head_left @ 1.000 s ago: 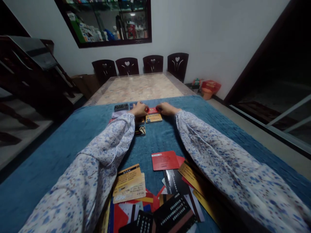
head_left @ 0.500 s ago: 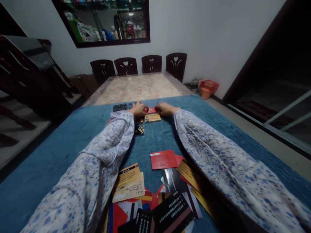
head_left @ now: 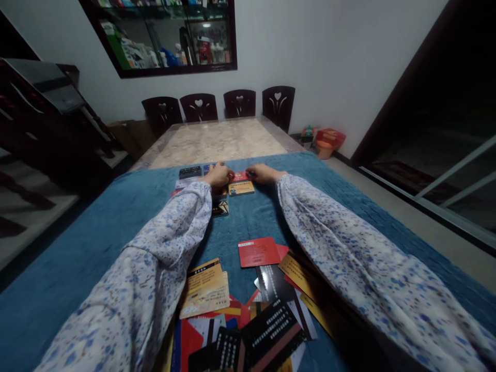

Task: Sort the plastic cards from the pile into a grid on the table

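Left hand (head_left: 219,175), right hand (head_left: 263,174) at opposite ends of red card (head_left: 240,176), fingers bent inward; pinch or mere touch, cannot tell. Red card just beyond yellow card (head_left: 241,188), over cloth (head_left: 127,222). Apparently done: far stacks (head_left: 190,172), partly behind left hand. Remaining, by judgement: loose overlapping pile (head_left: 271,330) near body. Job looks partway.

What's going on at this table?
A person has both hands out over a blue cloth: the left-hand grip and right-hand grip are at opposite ends of a red card. Whether they pinch it is too small to tell. A yellow card lies just nearer the person, with a black-and-gold card nearer still. Between the forearms, a loose pile of cards overlaps, closest to the person.
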`<state>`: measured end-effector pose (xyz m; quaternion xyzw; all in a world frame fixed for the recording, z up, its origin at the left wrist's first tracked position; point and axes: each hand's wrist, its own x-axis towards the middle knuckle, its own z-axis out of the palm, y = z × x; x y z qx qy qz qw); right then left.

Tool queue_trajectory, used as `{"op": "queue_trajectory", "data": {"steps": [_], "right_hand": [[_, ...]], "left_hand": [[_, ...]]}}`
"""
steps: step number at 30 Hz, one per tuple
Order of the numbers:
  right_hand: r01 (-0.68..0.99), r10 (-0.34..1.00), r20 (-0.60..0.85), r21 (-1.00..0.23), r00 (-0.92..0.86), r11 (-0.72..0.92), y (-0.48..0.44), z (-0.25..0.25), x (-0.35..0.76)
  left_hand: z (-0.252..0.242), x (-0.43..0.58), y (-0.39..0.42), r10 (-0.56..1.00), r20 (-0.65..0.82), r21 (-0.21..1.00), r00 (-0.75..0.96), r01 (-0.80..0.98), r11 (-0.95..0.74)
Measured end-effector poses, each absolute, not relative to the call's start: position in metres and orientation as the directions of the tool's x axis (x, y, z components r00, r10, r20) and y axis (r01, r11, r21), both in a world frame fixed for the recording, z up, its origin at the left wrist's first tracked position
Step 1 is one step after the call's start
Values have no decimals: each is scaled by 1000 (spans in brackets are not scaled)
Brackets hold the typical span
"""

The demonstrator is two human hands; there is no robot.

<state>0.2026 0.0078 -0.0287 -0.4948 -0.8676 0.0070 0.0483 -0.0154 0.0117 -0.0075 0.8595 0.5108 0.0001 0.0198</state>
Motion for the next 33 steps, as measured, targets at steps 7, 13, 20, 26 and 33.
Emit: {"op": "queue_trajectory", "data": {"steps": [7, 13, 20, 26, 33], "right_hand": [[873, 871, 125, -66, -474, 484, -11, -19, 215], [882, 872, 200, -69, -447, 467, -42, -2, 223], [900, 884, 203, -32, -420, 435, -81, 6, 230], [884, 866, 200, -4, -458, 468, -111, 4, 242], [861, 838, 223, 8, -498, 509, -138, -2, 257]], "left_hand": [[-10, -15, 0, 766, 257, 78, 590, 777, -625], [-7, -8, -19, 741, 330, 81, 585, 765, -639], [-8, -1, -57, 720, 329, 85, 611, 740, -667], [-20, 6, -83, 667, 382, 92, 640, 692, -716], [-27, 12, -112, 616, 386, 128, 686, 622, -772]]}}
